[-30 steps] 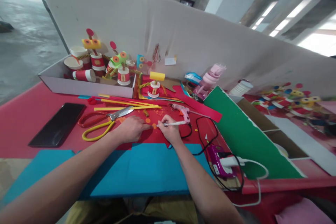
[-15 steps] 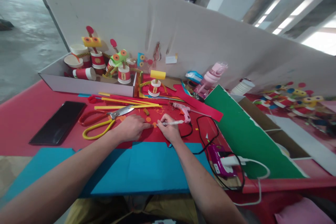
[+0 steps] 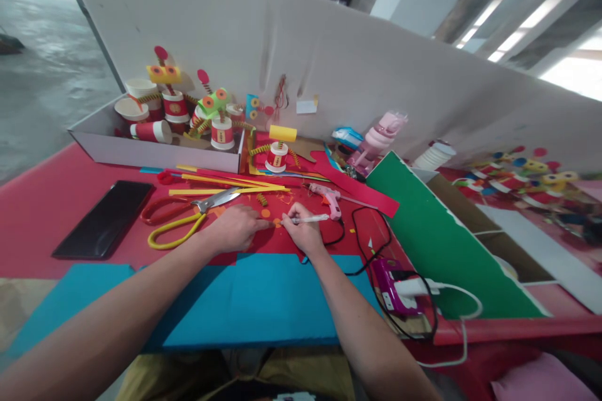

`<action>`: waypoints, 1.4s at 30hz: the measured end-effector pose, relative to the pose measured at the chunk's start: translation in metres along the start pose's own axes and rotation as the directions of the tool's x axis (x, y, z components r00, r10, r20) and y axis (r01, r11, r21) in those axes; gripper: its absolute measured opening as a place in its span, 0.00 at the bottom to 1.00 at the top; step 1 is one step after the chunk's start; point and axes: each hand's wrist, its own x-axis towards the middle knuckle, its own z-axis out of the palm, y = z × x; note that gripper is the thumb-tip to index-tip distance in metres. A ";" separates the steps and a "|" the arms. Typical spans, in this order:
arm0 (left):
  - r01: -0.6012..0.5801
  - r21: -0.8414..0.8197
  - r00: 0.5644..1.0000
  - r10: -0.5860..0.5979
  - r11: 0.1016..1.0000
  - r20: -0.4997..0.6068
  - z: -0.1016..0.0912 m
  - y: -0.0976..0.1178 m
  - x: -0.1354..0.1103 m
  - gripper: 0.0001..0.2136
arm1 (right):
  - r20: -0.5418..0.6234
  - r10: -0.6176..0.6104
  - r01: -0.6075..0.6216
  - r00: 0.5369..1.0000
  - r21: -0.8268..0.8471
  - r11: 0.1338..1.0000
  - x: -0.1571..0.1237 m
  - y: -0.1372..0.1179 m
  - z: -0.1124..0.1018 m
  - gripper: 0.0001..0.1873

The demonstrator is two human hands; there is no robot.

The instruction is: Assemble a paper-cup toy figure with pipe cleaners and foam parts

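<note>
My right hand (image 3: 303, 232) is closed around a clear-barrelled pen (image 3: 313, 218), its tip down at a small orange paper disc (image 3: 277, 223) on the red tabletop. From the other side, my left hand (image 3: 237, 229) reaches the same disc with a stretched index finger, holding nothing; its other fingers are partly hidden. Just above lies a second orange disc (image 3: 266, 213), and beyond it a small folded paper spring (image 3: 262, 200). Scissors (image 3: 207, 203) with one red and one yellow handle lie left of my left hand, across yellow paper strips (image 3: 197, 192).
A pink glue gun (image 3: 330, 199) with a black cord lies right. Behind stand a paper-cup figure (image 3: 277, 158) and a white box (image 3: 164, 151) of similar figures. A black phone (image 3: 106, 219) is left; a purple power strip (image 3: 395, 288) and green board (image 3: 437, 238) are right.
</note>
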 end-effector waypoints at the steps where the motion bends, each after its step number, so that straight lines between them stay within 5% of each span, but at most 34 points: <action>1: -0.001 0.007 1.000 0.001 1.000 0.003 0.000 0.000 0.000 0.22 | 0.000 -0.004 0.004 1.000 -0.002 1.000 0.000 0.000 0.000 0.12; 42: 0.001 0.031 0.999 -0.002 1.000 0.043 -0.001 -0.001 0.001 0.23 | -0.010 -0.015 0.015 1.000 -0.032 0.999 0.002 0.001 0.000 0.12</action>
